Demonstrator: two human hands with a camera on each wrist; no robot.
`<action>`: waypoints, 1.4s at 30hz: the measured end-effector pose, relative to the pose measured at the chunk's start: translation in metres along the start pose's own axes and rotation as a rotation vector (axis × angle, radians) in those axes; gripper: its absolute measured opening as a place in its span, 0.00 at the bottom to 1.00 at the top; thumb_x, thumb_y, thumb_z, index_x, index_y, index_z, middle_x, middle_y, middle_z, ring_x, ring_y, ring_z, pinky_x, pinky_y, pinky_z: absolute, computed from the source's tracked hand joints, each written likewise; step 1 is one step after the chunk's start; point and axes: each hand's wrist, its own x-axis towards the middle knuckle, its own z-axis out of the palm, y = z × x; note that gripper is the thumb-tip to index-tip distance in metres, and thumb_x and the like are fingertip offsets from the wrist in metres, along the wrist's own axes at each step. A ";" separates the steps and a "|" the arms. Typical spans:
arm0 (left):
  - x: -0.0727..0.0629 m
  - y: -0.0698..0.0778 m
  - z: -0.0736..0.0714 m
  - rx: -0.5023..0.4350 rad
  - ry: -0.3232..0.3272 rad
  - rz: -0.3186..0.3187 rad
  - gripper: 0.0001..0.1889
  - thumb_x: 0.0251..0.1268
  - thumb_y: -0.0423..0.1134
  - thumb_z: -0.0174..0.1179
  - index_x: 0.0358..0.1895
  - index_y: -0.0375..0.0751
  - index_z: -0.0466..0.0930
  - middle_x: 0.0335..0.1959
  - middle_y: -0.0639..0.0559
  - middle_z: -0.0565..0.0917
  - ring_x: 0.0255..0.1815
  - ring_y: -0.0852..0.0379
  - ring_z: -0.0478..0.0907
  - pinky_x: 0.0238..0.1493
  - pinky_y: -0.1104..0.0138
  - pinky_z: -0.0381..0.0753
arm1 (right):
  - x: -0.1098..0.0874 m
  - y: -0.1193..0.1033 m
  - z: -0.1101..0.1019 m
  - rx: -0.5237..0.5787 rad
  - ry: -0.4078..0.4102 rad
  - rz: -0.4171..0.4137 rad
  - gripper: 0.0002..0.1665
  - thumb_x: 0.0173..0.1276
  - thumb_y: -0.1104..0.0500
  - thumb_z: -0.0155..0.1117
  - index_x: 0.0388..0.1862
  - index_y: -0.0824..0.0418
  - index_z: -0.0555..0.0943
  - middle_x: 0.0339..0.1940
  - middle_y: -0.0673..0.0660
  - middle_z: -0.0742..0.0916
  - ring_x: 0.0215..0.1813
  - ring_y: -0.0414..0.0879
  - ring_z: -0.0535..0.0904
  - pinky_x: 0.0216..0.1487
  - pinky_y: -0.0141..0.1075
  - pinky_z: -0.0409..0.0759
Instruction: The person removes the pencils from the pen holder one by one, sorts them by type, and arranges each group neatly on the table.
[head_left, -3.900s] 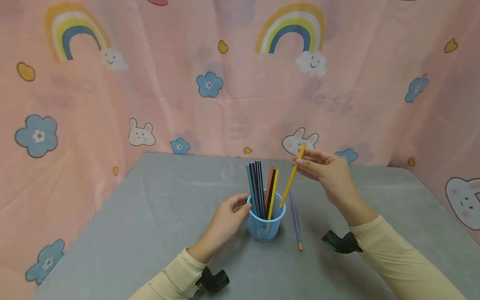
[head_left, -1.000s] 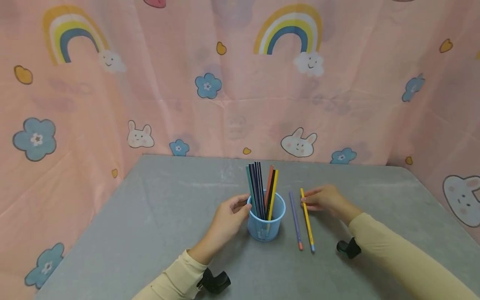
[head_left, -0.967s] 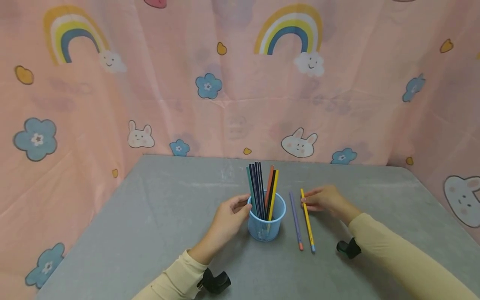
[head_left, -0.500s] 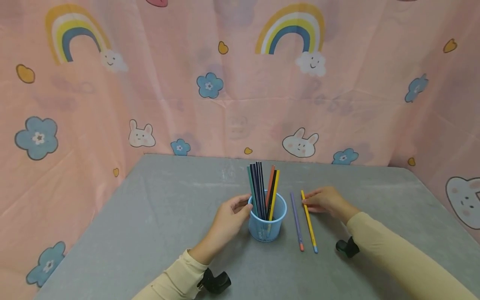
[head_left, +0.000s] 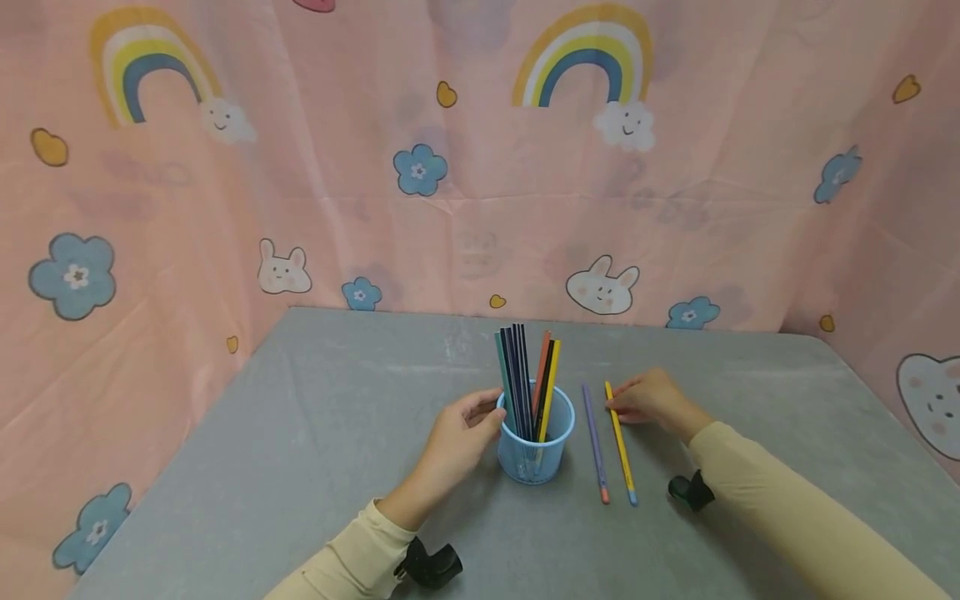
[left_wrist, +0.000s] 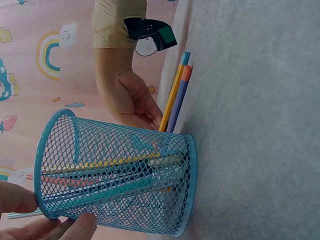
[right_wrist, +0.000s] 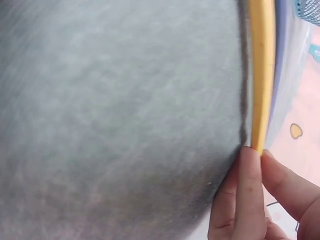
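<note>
My left hand (head_left: pixel 462 427) holds the rim of a light-blue mesh pencil cup (head_left: pixel 531 461) at its left side. The cup stands upright, with several pencils (head_left: pixel 516 375) in it: dark striped, green, orange, black and yellow ones. In the left wrist view, fingertips (left_wrist: pixel 82 227) lie against the mesh (left_wrist: pixel 112 140). To the right of the cup, my right hand (head_left: pixel 654 402) pinches a yellow pencil (head_left: pixel 622 454) near its far end. That pencil lies along the table, its blue-tipped end toward me. Just left of it is a purple pencil (head_left: pixel 596 450) with a reddish end.
A grey table (head_left: pixel 337 467) carries everything. Behind it and at both sides hangs a pink curtain (head_left: pixel 337 208) printed with rainbows, flowers and rabbits. Black wrist cameras (head_left: pixel 429 564) sit at both cuffs.
Almost four seconds ago my right hand held the yellow pencil over the cup's rim; now the pencil lies beside the purple one. Over the last second there is hardly any movement.
</note>
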 end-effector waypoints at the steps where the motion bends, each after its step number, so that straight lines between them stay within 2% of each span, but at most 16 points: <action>1: 0.000 0.000 0.000 0.000 0.001 -0.003 0.20 0.74 0.36 0.55 0.64 0.32 0.75 0.60 0.36 0.81 0.62 0.42 0.80 0.55 0.60 0.86 | 0.000 0.000 0.001 -0.012 0.004 0.000 0.16 0.65 0.64 0.70 0.48 0.74 0.81 0.33 0.58 0.87 0.28 0.40 0.82 0.34 0.31 0.87; 4: 0.000 0.000 0.000 -0.001 0.003 -0.005 0.20 0.75 0.36 0.55 0.64 0.32 0.75 0.60 0.36 0.81 0.62 0.43 0.80 0.55 0.60 0.86 | -0.001 -0.001 0.002 -0.038 0.008 -0.001 0.15 0.65 0.64 0.70 0.45 0.74 0.81 0.32 0.58 0.86 0.28 0.40 0.82 0.33 0.30 0.87; 11: 0.001 0.000 0.000 0.001 0.002 -0.003 0.19 0.75 0.36 0.55 0.64 0.32 0.75 0.60 0.36 0.81 0.62 0.42 0.80 0.56 0.60 0.86 | 0.000 -0.001 0.005 -0.070 0.009 -0.062 0.10 0.65 0.66 0.69 0.38 0.73 0.80 0.31 0.59 0.87 0.28 0.40 0.83 0.32 0.31 0.87; 16: 0.002 0.001 -0.001 0.011 0.004 0.004 0.19 0.75 0.36 0.55 0.64 0.32 0.75 0.60 0.36 0.81 0.62 0.42 0.80 0.56 0.59 0.86 | 0.001 -0.003 0.003 -0.089 0.009 -0.081 0.11 0.62 0.65 0.71 0.36 0.73 0.82 0.28 0.57 0.86 0.26 0.40 0.82 0.31 0.31 0.87; 19: 0.001 0.001 0.000 0.024 0.004 0.006 0.19 0.74 0.36 0.55 0.64 0.32 0.75 0.60 0.36 0.81 0.61 0.42 0.80 0.55 0.59 0.86 | -0.003 -0.004 0.000 -0.086 -0.003 -0.101 0.13 0.64 0.63 0.70 0.39 0.73 0.83 0.29 0.57 0.87 0.27 0.41 0.82 0.32 0.32 0.87; 21: 0.001 0.000 0.000 0.027 0.003 0.003 0.19 0.74 0.36 0.55 0.63 0.32 0.75 0.60 0.36 0.81 0.61 0.42 0.80 0.55 0.60 0.87 | -0.008 -0.006 -0.003 -0.059 -0.010 -0.141 0.15 0.68 0.61 0.66 0.44 0.74 0.82 0.35 0.61 0.88 0.31 0.42 0.83 0.37 0.33 0.88; 26: 0.000 0.000 0.001 0.015 0.004 0.002 0.19 0.74 0.36 0.55 0.64 0.32 0.75 0.60 0.36 0.81 0.62 0.42 0.80 0.55 0.60 0.86 | -0.026 -0.023 -0.007 0.077 -0.037 -0.241 0.23 0.74 0.54 0.61 0.56 0.73 0.78 0.54 0.67 0.87 0.44 0.42 0.87 0.53 0.40 0.87; 31: 0.000 0.000 0.001 0.009 0.004 0.009 0.20 0.75 0.36 0.55 0.64 0.31 0.75 0.60 0.35 0.81 0.62 0.42 0.80 0.55 0.60 0.86 | -0.041 -0.040 -0.001 0.214 -0.114 -0.286 0.28 0.75 0.53 0.61 0.63 0.72 0.75 0.61 0.66 0.83 0.53 0.44 0.87 0.61 0.41 0.81; 36: 0.000 0.000 0.001 0.009 0.003 0.009 0.20 0.75 0.36 0.55 0.64 0.31 0.75 0.60 0.35 0.81 0.61 0.42 0.80 0.55 0.60 0.86 | -0.049 -0.045 0.008 0.228 -0.124 -0.330 0.28 0.75 0.52 0.60 0.64 0.71 0.74 0.61 0.65 0.84 0.61 0.51 0.84 0.63 0.42 0.79; 42: -0.002 0.001 0.001 0.009 0.002 0.010 0.20 0.75 0.36 0.55 0.65 0.31 0.74 0.61 0.35 0.80 0.62 0.42 0.80 0.56 0.60 0.86 | -0.052 -0.045 0.017 0.215 -0.087 -0.335 0.26 0.71 0.53 0.65 0.61 0.68 0.78 0.57 0.61 0.86 0.62 0.55 0.82 0.64 0.45 0.79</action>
